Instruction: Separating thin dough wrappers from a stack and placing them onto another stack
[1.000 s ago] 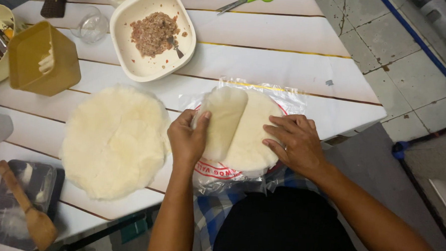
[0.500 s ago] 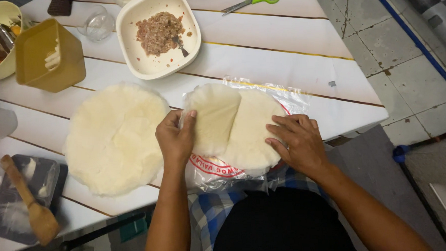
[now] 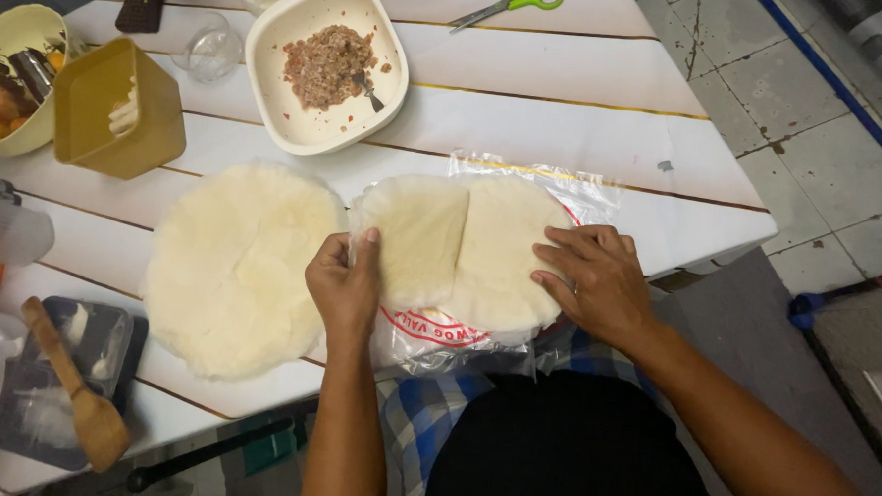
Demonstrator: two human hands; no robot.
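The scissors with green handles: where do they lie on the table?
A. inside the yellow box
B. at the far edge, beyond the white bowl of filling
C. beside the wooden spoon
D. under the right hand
B: the scissors lie at the table's far edge, beyond the white bowl of minced filling.

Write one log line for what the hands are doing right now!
left hand: peeling folded wrapper | right hand: flat on wrapper stack | loose wrapper: left on table

One head-worn camera looks steeply down, close over the white table.
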